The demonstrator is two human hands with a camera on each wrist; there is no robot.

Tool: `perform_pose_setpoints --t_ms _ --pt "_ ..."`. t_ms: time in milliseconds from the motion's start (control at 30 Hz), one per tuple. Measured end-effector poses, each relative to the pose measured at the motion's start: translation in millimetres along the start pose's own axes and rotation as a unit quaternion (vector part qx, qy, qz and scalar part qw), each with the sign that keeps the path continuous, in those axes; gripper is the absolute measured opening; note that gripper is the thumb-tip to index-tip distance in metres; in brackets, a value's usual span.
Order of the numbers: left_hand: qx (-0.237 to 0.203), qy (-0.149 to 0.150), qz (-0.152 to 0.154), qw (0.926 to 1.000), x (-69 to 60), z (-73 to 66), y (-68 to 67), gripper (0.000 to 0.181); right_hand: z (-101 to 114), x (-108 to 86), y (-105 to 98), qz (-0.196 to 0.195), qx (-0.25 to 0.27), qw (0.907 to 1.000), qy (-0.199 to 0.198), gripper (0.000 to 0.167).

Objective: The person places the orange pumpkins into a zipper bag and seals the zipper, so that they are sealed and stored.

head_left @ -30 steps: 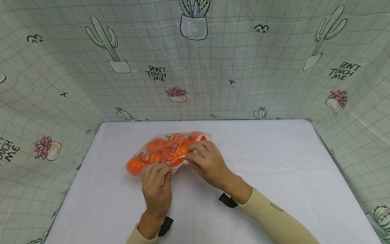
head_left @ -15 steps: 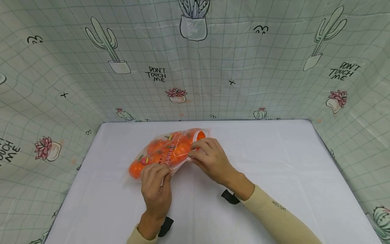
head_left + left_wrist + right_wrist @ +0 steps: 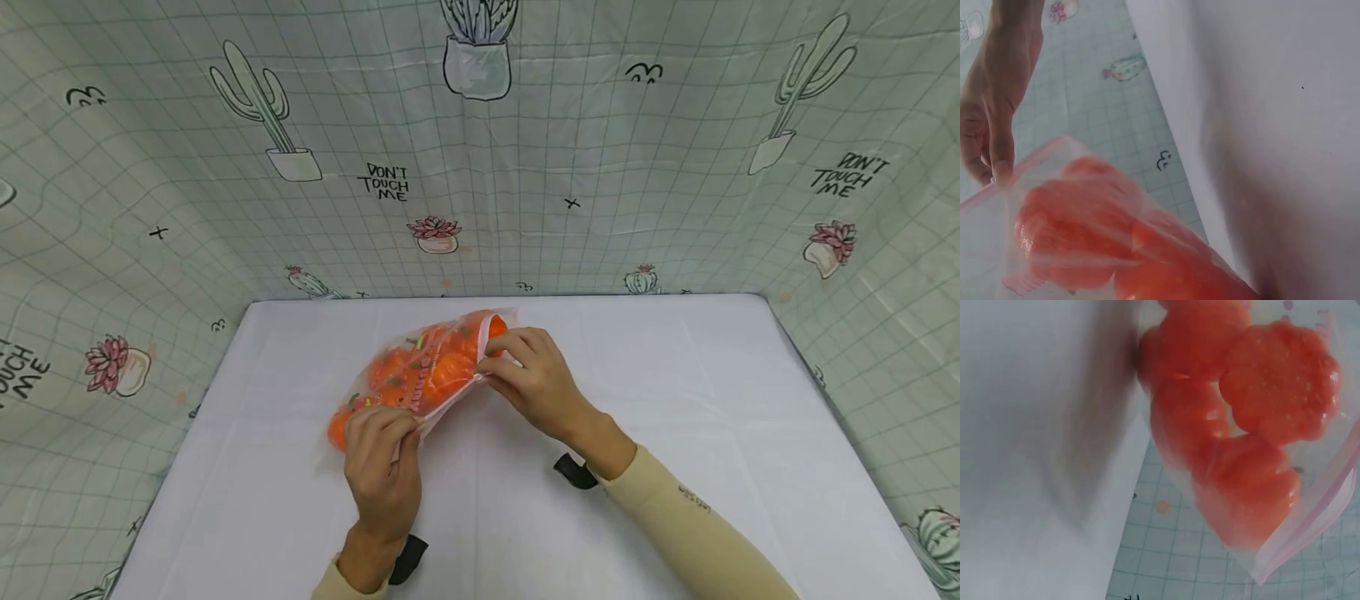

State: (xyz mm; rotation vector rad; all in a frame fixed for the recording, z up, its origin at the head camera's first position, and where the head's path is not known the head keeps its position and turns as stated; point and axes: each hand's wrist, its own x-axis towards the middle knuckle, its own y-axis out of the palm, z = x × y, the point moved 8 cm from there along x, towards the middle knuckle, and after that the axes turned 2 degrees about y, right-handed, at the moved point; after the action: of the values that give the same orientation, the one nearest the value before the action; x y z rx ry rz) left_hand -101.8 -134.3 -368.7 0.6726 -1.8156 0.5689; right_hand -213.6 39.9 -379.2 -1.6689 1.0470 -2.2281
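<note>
A clear zip bag [image 3: 420,379] of small orange toy pumpkins [image 3: 1282,381] is held tilted above the white table, its zip edge towards me. My left hand [image 3: 382,471] pinches that edge near its left part. Further right along the edge, my right hand [image 3: 538,385] pinches the bag between thumb and fingers. The left wrist view shows the right hand [image 3: 991,134] gripping the pink zip strip, with pumpkins [image 3: 1079,219] blurred behind the plastic. In the right wrist view the pink zip edge [image 3: 1310,522] runs along the bag's side. Whether the zip is parted is unclear.
The white-covered table [image 3: 660,400] extends around both hands. Behind it and at the sides hangs a grid-patterned cloth [image 3: 525,150] printed with cacti and lettering. A dark strap end [image 3: 408,558] hangs from each wrist.
My right hand has moved right and slightly away along the zip edge, widening the gap between the hands. The bag has tilted and shifted right with it. My left hand has hardly moved.
</note>
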Motion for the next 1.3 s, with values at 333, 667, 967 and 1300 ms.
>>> perform_pose_setpoints --t_ms 333,667,967,1300 --pt "-0.006 0.002 -0.003 1.0000 -0.3 -0.5 0.0 0.035 -6.5 3.0 -2.2 0.007 0.002 0.9999 -0.010 0.013" --pt "0.002 -0.039 0.060 0.9974 -2.8 10.7 2.1 0.034 -6.7 2.3 -3.4 0.018 -0.006 0.9997 -0.012 0.011" --pt "-0.003 -0.056 0.097 0.9937 -2.5 7.4 7.0 0.030 -7.0 1.2 -5.8 0.019 -0.010 0.9997 -0.010 0.013" --pt "0.017 -0.003 0.085 0.9962 -1.0 -1.6 8.9 0.032 -13.3 -0.4 -9.6 0.015 -0.003 0.9996 -0.022 0.008"
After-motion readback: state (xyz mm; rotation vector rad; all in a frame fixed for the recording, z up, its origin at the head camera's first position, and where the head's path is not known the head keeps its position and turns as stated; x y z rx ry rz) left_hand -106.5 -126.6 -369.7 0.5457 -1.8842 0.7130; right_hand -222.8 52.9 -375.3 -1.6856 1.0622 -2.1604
